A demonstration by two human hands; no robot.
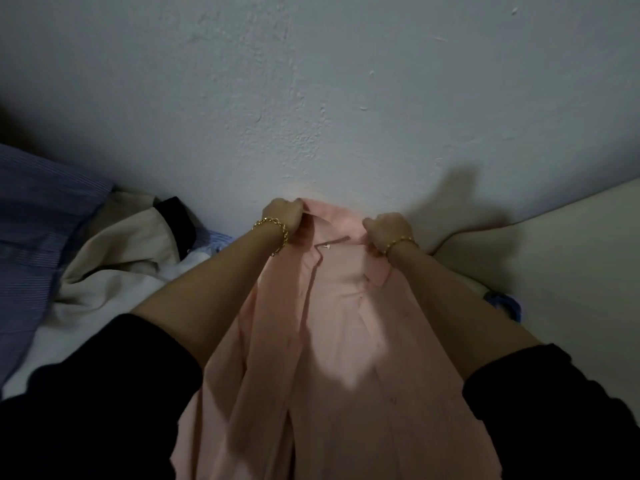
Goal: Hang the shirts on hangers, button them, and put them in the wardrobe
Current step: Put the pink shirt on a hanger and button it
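- Wall (346,81): pale, rough plaster fills the upper half of your view; no wardrobe shows anywhere.
- Pink shirt (346,323): you hold it up by the collar in front of the wall, and its body hangs down between your forearms. The front lies open with the placket unfastened. No hanger shows inside it, though the collar folds could hide one.
- Blue striped shirt (34,220): it lies crumpled at far left, not hung, so it is judged still to do.
- Beige garment (131,247): it lies heaped beside the striped shirt, a dark cuff at its upper edge, also not hung.
- Cream surface (571,254): at right, probably the bed.
- Left hand (282,220): fingers curled round the collar's left side, gripping the cloth.
- Right hand (388,230): fingers curled round the collar's right side in the same way.
- Blue object (505,303): a small piece shows past your right forearm, possibly a hanger; too little shows to tell.
- Progress, as a judgement: early. For this shirt hanging, buttoning and storing all seem to remain.
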